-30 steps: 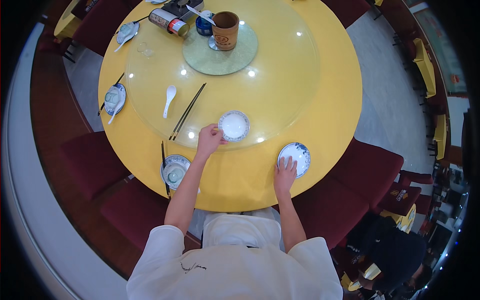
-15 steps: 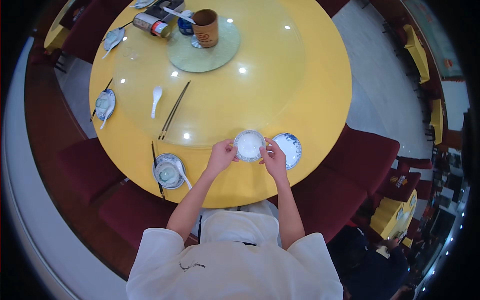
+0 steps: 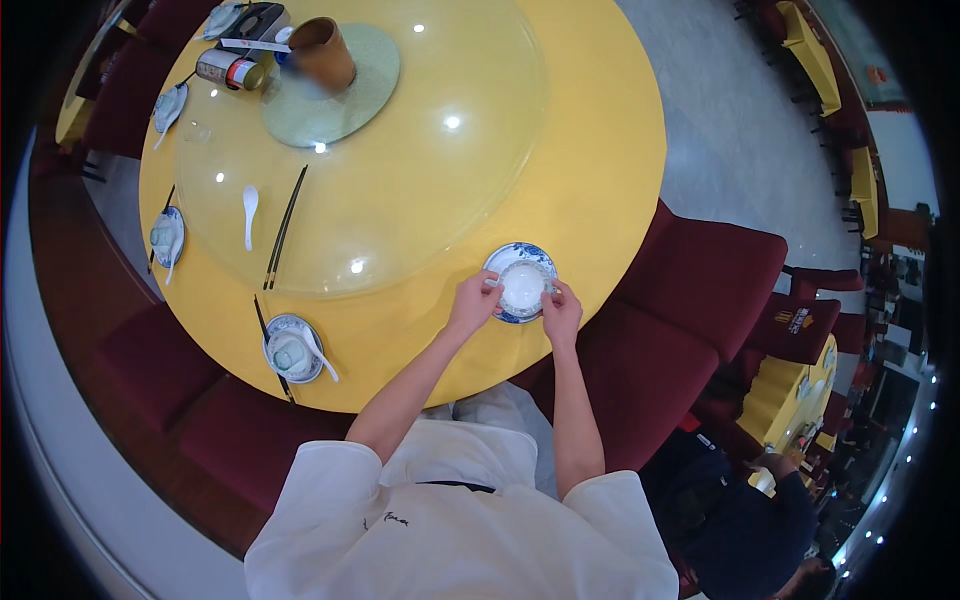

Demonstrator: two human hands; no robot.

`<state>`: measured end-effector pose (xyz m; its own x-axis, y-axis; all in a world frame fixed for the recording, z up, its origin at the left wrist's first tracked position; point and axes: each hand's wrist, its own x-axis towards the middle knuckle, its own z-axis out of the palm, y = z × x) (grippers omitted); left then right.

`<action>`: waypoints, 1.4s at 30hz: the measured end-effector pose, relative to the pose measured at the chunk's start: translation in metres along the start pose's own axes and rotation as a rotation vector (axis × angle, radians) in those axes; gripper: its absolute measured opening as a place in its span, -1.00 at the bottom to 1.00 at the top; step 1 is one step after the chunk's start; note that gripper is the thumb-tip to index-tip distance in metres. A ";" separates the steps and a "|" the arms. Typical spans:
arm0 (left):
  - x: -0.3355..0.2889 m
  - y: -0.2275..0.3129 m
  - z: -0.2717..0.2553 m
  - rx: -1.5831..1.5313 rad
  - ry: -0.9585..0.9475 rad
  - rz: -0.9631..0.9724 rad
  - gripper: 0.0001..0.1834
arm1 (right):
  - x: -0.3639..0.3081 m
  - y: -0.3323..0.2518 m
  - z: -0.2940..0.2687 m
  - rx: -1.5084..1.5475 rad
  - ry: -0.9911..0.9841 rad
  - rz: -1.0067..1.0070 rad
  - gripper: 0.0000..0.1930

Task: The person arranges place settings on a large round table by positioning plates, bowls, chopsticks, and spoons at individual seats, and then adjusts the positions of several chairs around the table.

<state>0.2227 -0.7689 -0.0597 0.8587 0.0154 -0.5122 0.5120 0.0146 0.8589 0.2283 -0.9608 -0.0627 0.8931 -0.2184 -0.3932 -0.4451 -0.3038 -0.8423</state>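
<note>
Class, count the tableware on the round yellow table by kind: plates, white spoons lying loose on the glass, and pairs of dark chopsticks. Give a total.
Plates: 4
Loose white spoons: 1
Chopstick pairs: 3
Total: 8

— What did we have on?

— We wore a white short-sleeved shirt, loose at the shoulders, with the sleeves ending above the elbow.

— Any marking on it?

— A small dark script mark sat on the chest, on our left side, too small to make out. A thin dark line ran across the front near the collar.

— And the arms?

— Both forearms were bare, and so were our left hand and right hand; we saw no watch, ring or glove on them.
</note>
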 end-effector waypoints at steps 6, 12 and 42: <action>0.010 -0.008 -0.004 0.012 0.035 0.000 -0.69 | 0.007 -0.002 0.008 0.023 -0.004 0.025 -0.64; -0.009 0.021 -0.041 0.024 0.098 -0.042 -0.63 | 0.010 0.005 -0.006 -0.037 -0.073 0.024 -0.59; -0.017 0.034 -0.312 0.336 0.344 -0.124 -0.74 | -0.126 -0.087 0.148 0.021 -0.400 -0.165 -0.77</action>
<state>0.2189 -0.4569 -0.0232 0.7632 0.3643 -0.5337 0.6370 -0.2852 0.7162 0.1638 -0.7697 0.0061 0.9089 0.2093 -0.3608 -0.2964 -0.2847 -0.9117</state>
